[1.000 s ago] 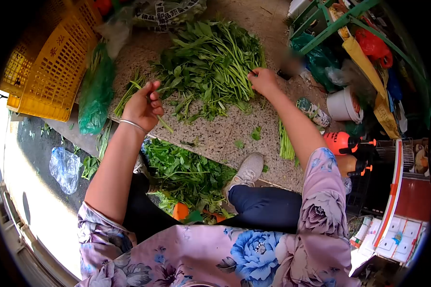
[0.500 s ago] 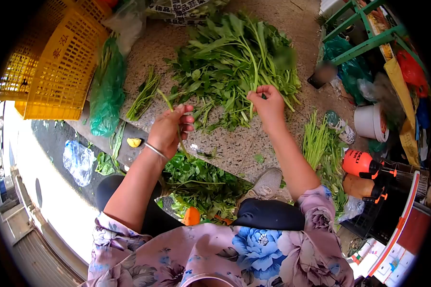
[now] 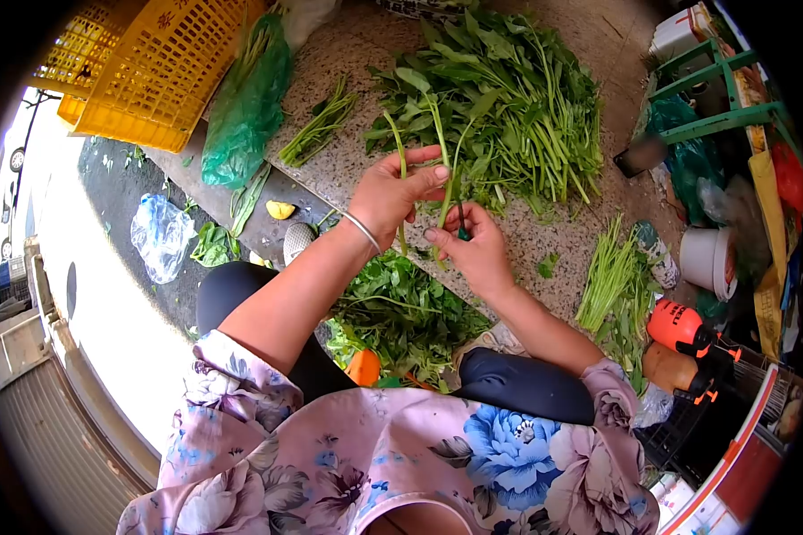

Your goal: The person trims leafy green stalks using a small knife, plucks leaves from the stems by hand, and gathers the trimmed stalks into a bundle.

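My left hand (image 3: 391, 194), with a bracelet at the wrist, is closed on thin green stems (image 3: 399, 143). Close beside it, my right hand (image 3: 475, 250) pinches the lower part of a leafy stem (image 3: 436, 116). Something small and dark sticks out between the right fingers; what it is I cannot make out. Beyond both hands lies a large pile of leafy greens (image 3: 535, 116) on the speckled stone slab (image 3: 330, 183). A small bunch of stems (image 3: 321, 125) rests to the left of the pile.
A yellow crate (image 3: 156, 76) and a green plastic bag (image 3: 250, 107) are at the upper left. More greens (image 3: 401, 312) lie below the slab's edge. At right are another bunch (image 3: 608, 285), a red spray bottle (image 3: 678, 326) and a white bucket (image 3: 707, 259).
My right hand has left the big pile with a leafy stem and come close to my left hand. The left hand still holds its stem. The view has shifted.
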The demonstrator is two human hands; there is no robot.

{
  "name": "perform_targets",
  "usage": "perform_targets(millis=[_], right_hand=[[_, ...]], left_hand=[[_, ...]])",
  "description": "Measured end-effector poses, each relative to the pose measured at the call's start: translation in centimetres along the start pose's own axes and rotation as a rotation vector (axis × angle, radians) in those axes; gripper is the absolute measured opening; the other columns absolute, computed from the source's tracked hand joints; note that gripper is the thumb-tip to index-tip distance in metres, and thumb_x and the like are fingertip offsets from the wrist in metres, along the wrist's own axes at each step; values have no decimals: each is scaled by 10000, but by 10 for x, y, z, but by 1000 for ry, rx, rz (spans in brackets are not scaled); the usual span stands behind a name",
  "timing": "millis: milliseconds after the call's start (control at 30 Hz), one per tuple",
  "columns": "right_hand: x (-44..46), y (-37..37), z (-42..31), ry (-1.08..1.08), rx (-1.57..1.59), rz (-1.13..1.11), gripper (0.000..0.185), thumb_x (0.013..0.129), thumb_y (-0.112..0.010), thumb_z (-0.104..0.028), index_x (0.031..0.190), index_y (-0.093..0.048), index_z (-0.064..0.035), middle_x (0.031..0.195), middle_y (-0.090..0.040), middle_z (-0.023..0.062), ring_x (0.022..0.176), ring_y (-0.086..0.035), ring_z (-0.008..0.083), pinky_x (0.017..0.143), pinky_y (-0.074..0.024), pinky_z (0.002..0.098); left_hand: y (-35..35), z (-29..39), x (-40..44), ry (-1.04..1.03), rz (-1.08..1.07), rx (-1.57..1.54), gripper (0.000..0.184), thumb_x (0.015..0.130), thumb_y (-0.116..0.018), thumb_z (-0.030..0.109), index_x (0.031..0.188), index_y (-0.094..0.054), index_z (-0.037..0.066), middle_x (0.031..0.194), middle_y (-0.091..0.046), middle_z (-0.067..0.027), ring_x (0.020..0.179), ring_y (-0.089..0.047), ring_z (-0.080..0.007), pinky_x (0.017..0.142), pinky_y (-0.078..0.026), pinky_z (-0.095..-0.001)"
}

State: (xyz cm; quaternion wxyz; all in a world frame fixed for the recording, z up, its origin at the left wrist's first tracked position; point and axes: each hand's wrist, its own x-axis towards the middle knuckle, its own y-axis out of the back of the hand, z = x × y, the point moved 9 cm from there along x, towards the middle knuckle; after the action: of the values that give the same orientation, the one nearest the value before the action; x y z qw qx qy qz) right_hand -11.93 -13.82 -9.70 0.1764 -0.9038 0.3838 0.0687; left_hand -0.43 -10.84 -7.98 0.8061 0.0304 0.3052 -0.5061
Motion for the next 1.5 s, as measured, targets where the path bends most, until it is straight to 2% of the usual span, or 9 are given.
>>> perform_targets(millis=[500,867,1000,1067,1133,1267,1333,1433,1500], right_hand=[[-10,46,-11,84,-11,146,207,781,-629,-87,916,-496,-4,823,-535,35,687,-514,81,563,-469,215],[-18,90,-4,141,-138,313,103,754,-604,-19,825,-530,-25,736,-522,-4,641,-475,62,576,-421,201],[-32,108,11,-33,-372,349,119,729,-635,-78,797,-553,-26,675,-524,-11,568,-464,58,553,-405,206],[-43,84,55,-479,-370,-28,159,723,-658,-113,807,-560,-18,652,-541,-13,507,-483,73,515,-410,232],[-43,85,77,-460,-470,-118,151,758,-637,-153,808,-574,-24,637,-563,-3,463,-497,90,489,-415,257],[-27,108,51,-321,-534,181,193,826,-563,-222,838,-604,-33,656,-590,19,531,-528,85,512,-425,266],[-22,107,8,-9,-348,340,204,831,-558,-219,873,-614,-28,680,-597,26,602,-545,86,540,-423,247],[-15,73,-17,145,-338,144,265,788,-626,-218,978,-617,-34,754,-597,8,657,-522,70,599,-419,218],[-15,58,-8,103,-393,77,253,732,-684,-197,898,-621,-16,730,-585,2,632,-509,74,589,-424,213]], left_hand=[[-31,-3,5,-32,-352,-138,145,863,-517,169,1003,-491,139,984,-575,-14,950,-583,-167,431,-332,-165],[-39,-7,9,-22,-339,-198,128,876,-491,165,1003,-477,163,946,-565,16,938,-584,-158,440,-305,-166],[-27,16,10,-71,-195,-298,189,882,-476,148,1069,-447,154,970,-555,10,982,-573,-177,428,-293,-168],[-20,20,14,-113,-225,-331,196,882,-474,141,1077,-450,147,972,-555,13,1000,-566,-180,422,-294,-164],[-13,21,16,-121,-213,-336,200,882,-475,139,1080,-453,147,978,-556,13,1004,-564,-181,419,-295,-162],[-7,18,16,-95,-156,-318,200,879,-480,134,1078,-457,147,999,-556,12,1007,-563,-184,415,-293,-160],[-11,16,14,-95,-188,-237,186,879,-481,137,1063,-449,149,1000,-559,6,1012,-560,-181,426,-294,-162],[-21,5,9,-57,-203,-143,195,875,-491,144,1065,-452,155,998,-559,1,1003,-562,-180,480,-320,-173],[-25,-7,8,-26,-240,-145,191,872,-497,143,1059,-458,154,999,-558,0,999,-563,-181,494,-333,-177]])
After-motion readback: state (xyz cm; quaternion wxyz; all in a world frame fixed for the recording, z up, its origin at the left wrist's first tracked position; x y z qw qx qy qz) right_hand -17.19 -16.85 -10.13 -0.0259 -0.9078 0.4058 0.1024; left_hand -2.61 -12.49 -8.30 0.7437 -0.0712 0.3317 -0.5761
